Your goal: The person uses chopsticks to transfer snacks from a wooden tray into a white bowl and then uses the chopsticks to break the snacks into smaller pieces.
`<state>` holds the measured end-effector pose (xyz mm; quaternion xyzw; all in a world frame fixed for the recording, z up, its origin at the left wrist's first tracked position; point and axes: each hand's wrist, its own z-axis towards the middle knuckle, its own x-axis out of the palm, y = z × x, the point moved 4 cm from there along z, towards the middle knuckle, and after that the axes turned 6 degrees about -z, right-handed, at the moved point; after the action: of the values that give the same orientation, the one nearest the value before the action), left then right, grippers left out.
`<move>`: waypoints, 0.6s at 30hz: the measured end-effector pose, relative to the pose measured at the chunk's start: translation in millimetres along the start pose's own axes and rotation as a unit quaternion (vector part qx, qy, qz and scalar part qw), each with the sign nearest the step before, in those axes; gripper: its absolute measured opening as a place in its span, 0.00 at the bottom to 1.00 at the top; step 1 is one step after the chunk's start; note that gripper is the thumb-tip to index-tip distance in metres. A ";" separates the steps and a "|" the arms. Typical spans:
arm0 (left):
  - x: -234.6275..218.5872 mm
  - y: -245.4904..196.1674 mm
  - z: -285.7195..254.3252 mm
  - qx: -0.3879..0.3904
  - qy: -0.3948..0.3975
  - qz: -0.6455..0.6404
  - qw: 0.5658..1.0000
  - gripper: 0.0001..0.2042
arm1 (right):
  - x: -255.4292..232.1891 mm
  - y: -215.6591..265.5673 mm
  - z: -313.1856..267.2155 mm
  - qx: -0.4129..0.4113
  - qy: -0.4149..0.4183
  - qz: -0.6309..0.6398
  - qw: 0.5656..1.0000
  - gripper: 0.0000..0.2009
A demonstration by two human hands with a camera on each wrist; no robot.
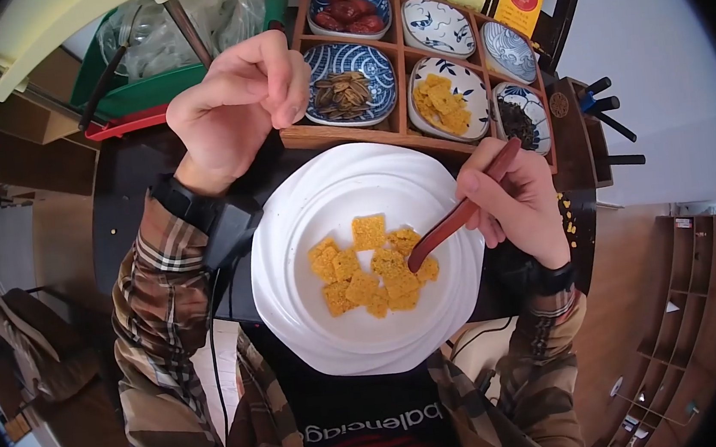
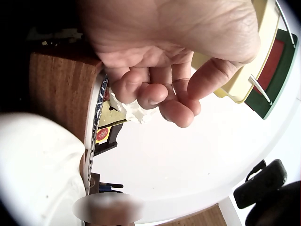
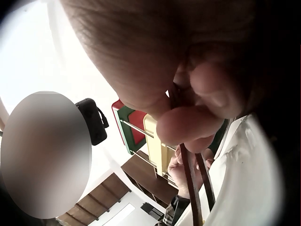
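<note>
My right hand (image 1: 518, 199) grips a pair of reddish-brown wooden tongs (image 1: 454, 221) over a white plate (image 1: 287, 334). Two slim arms of the tongs (image 3: 192, 188) show below the fingers in the right wrist view. Their tips are down among several yellow square crisps (image 1: 362, 288) in the middle of the plate. Raised at the upper left of the plate is my left hand (image 1: 230, 106), its fingers loosely curled around nothing. In the left wrist view the fingers (image 2: 171, 106) hang relaxed with nothing between them.
A divided wooden box (image 1: 350, 136) behind the plate holds patterned dishes with red dates (image 1: 346, 11), seeds (image 1: 342, 96), more yellow crisps (image 1: 441, 105) and dark leaves (image 1: 518, 126). A green bin (image 1: 130, 94) stands back left. Crumbs (image 1: 568, 219) lie at the right table edge.
</note>
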<state>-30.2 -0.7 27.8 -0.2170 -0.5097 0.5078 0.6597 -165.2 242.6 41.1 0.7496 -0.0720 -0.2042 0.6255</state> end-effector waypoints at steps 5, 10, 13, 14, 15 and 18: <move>0.4 0.0 -0.3 0.003 -0.001 0.006 1.000 0.07 | 3.7 -5.4 0.6 0.029 0.023 0.024 0.999 0.08; 0.3 -0.1 -0.2 0.001 -0.006 0.008 1.000 0.07 | 8.4 -2.5 -0.2 0.055 0.042 0.039 0.997 0.08; 0.6 0.3 0.0 0.006 -0.005 0.013 1.000 0.07 | 6.3 -1.5 -1.5 0.038 0.031 0.040 0.998 0.08; 0.4 0.2 0.1 0.006 -0.005 0.011 1.000 0.07 | 3.6 0.3 -1.9 0.010 0.015 0.032 0.999 0.08; 0.3 0.1 0.1 0.006 -0.006 0.009 1.000 0.07 | 2.4 -0.6 -2.7 0.010 0.015 0.031 0.999 0.08; 0.6 0.3 -0.3 0.005 -0.008 0.005 1.000 0.07 | -7.6 -0.6 -4.2 -0.079 -0.062 -0.015 0.995 0.09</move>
<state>-30.1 0.0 27.8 -0.2120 -0.5113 0.5153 0.6543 -170.5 249.2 42.7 0.6847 -0.0833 -0.2645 0.6740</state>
